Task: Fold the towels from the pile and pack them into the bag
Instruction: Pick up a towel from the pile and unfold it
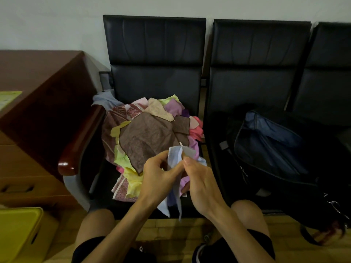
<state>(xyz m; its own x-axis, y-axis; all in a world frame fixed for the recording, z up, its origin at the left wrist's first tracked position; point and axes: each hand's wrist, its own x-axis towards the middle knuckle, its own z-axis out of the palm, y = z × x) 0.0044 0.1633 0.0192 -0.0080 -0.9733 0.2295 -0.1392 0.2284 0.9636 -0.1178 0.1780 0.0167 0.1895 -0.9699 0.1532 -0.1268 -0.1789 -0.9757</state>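
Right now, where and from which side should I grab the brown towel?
On the brown towel, pinch the near pointed corner from your side: it lies free atop the yellow towel, while the far edge seems tucked under the beige towel.

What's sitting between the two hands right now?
In the head view, a light blue towel: the left hand and right hand both pinch its top, and it hangs down between the wrists.

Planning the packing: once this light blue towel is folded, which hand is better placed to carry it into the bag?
Right hand, likely: it pinches the light blue towel and is nearer the open bag; the left hand is toward the pile.
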